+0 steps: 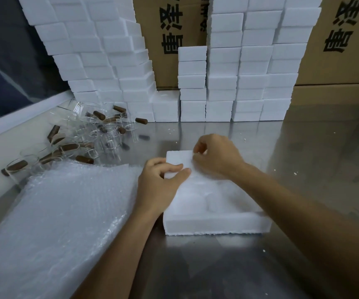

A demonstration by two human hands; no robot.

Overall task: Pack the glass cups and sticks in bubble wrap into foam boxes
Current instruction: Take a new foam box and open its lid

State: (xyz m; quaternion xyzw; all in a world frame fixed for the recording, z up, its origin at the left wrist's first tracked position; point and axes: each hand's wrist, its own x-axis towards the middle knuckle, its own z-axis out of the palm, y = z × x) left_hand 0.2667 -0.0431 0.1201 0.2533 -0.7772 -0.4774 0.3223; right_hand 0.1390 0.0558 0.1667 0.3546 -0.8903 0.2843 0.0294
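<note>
A white foam box [217,221] lies on the steel table in front of me, with shallow moulded hollows showing in its top. My left hand [159,182] grips its far left corner, thumb on top and fingers curled round the edge. My right hand [217,156] pinches the white far edge with curled fingers. A stack of bubble wrap sheets [66,212] lies to the left of the box. Beyond it, several clear glass cups [107,137] lie jumbled with short brown sticks [99,115], some sticks inside cups.
Tall stacks of shut foam boxes [224,83] line the back of the table, with printed cardboard cartons [336,50] behind them. A white ledge [12,134] runs along the left. Bare steel table [314,147] stretches to the right, dotted with foam crumbs.
</note>
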